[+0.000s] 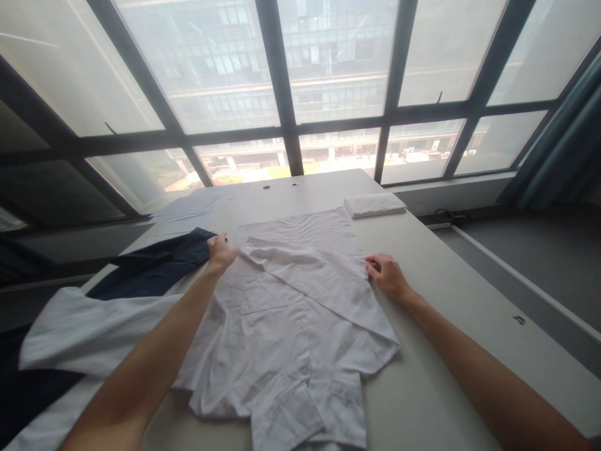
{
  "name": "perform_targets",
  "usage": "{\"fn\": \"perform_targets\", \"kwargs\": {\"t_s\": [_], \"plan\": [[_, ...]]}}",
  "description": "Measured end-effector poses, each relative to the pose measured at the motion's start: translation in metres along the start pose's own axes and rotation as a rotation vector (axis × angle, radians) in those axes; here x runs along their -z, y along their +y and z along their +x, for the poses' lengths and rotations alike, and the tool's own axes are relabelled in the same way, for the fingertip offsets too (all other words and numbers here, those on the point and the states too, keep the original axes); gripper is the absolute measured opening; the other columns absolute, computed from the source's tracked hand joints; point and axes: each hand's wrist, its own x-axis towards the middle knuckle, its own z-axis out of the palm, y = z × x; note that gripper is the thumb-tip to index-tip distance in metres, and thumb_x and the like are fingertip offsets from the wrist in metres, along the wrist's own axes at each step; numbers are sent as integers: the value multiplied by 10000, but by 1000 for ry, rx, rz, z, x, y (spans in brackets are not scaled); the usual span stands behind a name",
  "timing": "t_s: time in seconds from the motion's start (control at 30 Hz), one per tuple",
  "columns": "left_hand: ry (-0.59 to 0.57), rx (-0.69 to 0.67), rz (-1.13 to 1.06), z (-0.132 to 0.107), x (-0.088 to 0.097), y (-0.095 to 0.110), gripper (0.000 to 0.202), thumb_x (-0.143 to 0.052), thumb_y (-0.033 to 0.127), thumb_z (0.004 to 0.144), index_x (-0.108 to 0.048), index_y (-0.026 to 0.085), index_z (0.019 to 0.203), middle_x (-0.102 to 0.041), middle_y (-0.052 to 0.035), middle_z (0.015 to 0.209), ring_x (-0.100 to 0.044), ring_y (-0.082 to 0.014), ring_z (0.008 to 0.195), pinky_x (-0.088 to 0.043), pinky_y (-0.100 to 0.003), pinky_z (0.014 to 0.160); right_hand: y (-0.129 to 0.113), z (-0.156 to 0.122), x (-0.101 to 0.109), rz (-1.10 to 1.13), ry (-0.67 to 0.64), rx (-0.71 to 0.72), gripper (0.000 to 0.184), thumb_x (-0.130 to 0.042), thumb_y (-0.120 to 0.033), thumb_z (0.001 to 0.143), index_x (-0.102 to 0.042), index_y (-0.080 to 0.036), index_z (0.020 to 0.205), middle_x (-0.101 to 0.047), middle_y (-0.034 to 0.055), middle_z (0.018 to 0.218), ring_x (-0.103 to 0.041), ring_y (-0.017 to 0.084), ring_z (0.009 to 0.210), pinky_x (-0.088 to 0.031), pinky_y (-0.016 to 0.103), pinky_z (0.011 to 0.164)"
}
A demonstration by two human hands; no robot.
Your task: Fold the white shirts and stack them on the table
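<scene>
A white button-front shirt (291, 313) lies spread on the table with its collar (291, 410) toward me and its hem on the far side. One sleeve (328, 282) is laid slantwise across the body. My left hand (223, 252) pinches the shirt's left edge close to the end of that sleeve. On the opposite side, the fingers of my right hand (387, 275) are curled at the shirt's right edge and close on the cloth; the fingertips are partly hidden.
A folded white cloth (375, 205) rests near the table's far right edge. Left of the shirt are a dark navy garment (150, 269) and more white clothing (98, 326). Large windows (338, 56) stand behind the white table (436, 351), and a blue-grey curtain (554, 150) hangs at right.
</scene>
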Motion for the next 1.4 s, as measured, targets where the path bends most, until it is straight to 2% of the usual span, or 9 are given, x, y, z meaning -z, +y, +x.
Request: {"fn": "perform_targets", "kwargs": {"t_s": [0.1,0.17,0.27,0.43,0.6,0.87,1.03,1.2,1.4], "plan": [[-60,-194,143,-17,-10,10,577,-676,197,735,-589,72,1293,-420,-216,1504,-346,-362,1439,-273,-456,1220,-6,-1,2,-15,68,20,254,-553,-284,890,-724,-190,1053,-685,113,1076,-612,265,1048,-450,404,983],[-222,-363,271,-30,-23,17,459,-561,246,875,-606,142,1320,-486,-141,1495,-407,-289,1422,-291,-400,1219,-17,-4,9,-42,110,58,242,-525,-270,906,-716,-177,1021,-659,120,1044,-600,264,1037,-451,400,971],[-426,-508,492,-48,-40,24,465,-374,338,1012,-554,196,1416,-478,-109,1541,-373,-269,1461,-274,-462,1216,-42,-17,25,-66,-24,107,192,-505,-259,924,-687,-196,913,-644,77,934,-604,221,899,-465,342,864],[-496,-471,590,-57,-49,18,574,-300,487,1043,-432,220,1535,-330,-122,1636,-261,-327,1517,-221,-595,1195,-85,-46,60,-117,-505,130,135,-642,-339,862,-622,-223,795,-647,-10,813,-573,151,724,-388,265,679],[-521,-467,591,-55,-48,15,611,-288,532,1037,-398,235,1560,-293,-106,1653,-220,-337,1531,-204,-586,1203,-95,-57,73,-237,-728,90,98,-696,-254,746,-606,-217,743,-657,-21,767,-545,138,693,-307,248,610],[-505,-458,612,-57,-49,16,621,-283,561,1034,-401,253,1561,-276,-97,1661,-188,-333,1540,-187,-570,1213,-95,-61,72,-345,-755,60,60,-587,-184,762,-582,-198,704,-644,7,728,-497,131,638,-255,258,577],[-530,-418,633,-60,-47,20,636,-260,599,1030,-369,290,1575,-242,-79,1674,-133,-347,1550,-129,-596,1217,-101,-64,75,-366,-774,64,118,-660,-300,772,-612,-200,730,-662,23,752,-511,147,655,-249,256,571],[-568,-409,637,-60,-45,22,678,-217,640,1020,-318,296,1595,-211,-71,1684,-116,-353,1551,-114,-596,1217,-105,-64,76,-370,-813,102,108,-562,-169,772,-631,-186,691,-662,32,716,-489,132,612,-251,259,562],[-562,-422,615,-57,-45,21,679,-207,642,1016,-335,299,1589,-230,-67,1679,-133,-351,1549,-126,-596,1214,-102,-61,92,-271,-877,65,80,-599,-133,706,-658,-187,694,-644,-9,680,-503,115,601,-296,238,556]]}}
